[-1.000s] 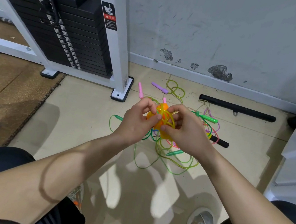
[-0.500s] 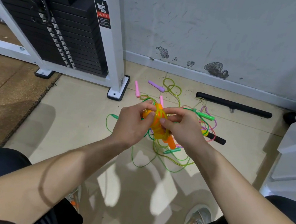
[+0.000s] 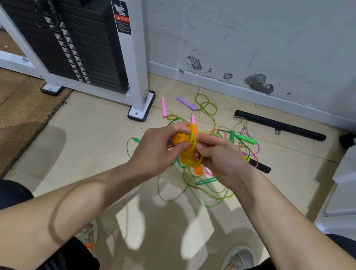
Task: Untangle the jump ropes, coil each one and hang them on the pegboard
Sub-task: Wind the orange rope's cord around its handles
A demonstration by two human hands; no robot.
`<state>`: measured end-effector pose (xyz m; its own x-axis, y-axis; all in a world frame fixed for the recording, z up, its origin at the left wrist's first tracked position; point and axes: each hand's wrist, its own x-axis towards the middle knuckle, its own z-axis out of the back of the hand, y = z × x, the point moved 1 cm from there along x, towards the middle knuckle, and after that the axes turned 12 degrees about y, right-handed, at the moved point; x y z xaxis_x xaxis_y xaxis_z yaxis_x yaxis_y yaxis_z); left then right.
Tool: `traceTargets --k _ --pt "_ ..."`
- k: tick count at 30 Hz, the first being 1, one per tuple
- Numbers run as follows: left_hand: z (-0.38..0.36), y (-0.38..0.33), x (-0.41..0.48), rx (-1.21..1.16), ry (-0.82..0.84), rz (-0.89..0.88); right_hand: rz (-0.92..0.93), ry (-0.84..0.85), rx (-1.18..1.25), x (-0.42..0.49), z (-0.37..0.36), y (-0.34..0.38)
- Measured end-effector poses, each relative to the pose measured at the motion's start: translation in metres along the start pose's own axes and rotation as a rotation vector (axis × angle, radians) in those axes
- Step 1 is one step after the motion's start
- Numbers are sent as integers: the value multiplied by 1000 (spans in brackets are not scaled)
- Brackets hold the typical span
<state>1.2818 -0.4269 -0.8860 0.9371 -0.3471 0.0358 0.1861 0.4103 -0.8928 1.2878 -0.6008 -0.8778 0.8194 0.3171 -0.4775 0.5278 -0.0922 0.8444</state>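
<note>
A coiled rope [image 3: 189, 151] is held between left hand [image 3: 159, 152] and right hand [image 3: 222, 162] above a tangle of ropes [image 3: 206, 181] spread on the floor [image 3: 93, 137]. Behind, a weight stack [image 3: 71, 41] is set left, a bar [image 3: 280, 125] right along the wall [image 3: 254, 31].

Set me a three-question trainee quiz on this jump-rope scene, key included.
1. True or false: the left hand and the right hand both hold the orange-handled rope.
2. What lies along the wall? A) black bar B) dumbbell C) ball
3. Fill in: the handle lying nearest the weight stack is ____ in colour.
Key: 1 true; 2 A; 3 pink.
</note>
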Motion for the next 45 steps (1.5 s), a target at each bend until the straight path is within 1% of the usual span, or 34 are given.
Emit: traceTargets --k 3,5,7,10,13,16,20,22,25,26,29,30,31,32,34,35,36,38,42,45 --pt "1 -2 0 8 21 -57 3 32 40 -2 -4 0" --pt "1 -1 0 34 7 -60 15 36 17 -3 -4 0" --pt "2 -1 0 69 11 -30 47 -14 -11 -3 -3 -1" --pt "3 -4 6 90 12 33 143 -105 -61 -5 -7 -1" --pt "3 -6 11 55 -21 77 251 -164 -304 -4 -6 1" --pt "1 -4 12 37 -16 90 270 -170 -492 -5 -8 5" --pt "0 -3 10 51 23 83 314 -93 -583 -11 -10 11" --pt "0 -5 9 98 42 74 315 -68 -650 -10 -10 12" --pt "1 -7 7 177 66 103 294 -79 -756 -6 -9 11" --pt "2 -7 7 203 72 117 298 -101 -799 -5 -8 11" --pt "4 -9 6 317 93 152 349 -256 -1118 -3 -3 10" --pt "4 -11 6 338 90 154 365 -268 -1143 -1 -2 10" --pt "5 -13 6 344 86 149 366 -226 -1089 0 0 9" --pt "5 -15 6 344 83 139 344 -134 -976 2 0 8" --pt "4 -20 4 350 88 125 238 71 -678 2 -3 8" --pt "4 -21 4 356 91 120 204 126 -568 3 -5 7" --pt "4 -22 3 365 94 114 206 131 -533 3 -6 5" --pt "5 -21 3 397 97 105 238 85 -586 6 -7 2" --pt "6 -16 4 422 114 97 293 92 -655 6 -8 -1" --pt "7 -18 5 324 12 -12 325 84 -659 3 -8 -3"
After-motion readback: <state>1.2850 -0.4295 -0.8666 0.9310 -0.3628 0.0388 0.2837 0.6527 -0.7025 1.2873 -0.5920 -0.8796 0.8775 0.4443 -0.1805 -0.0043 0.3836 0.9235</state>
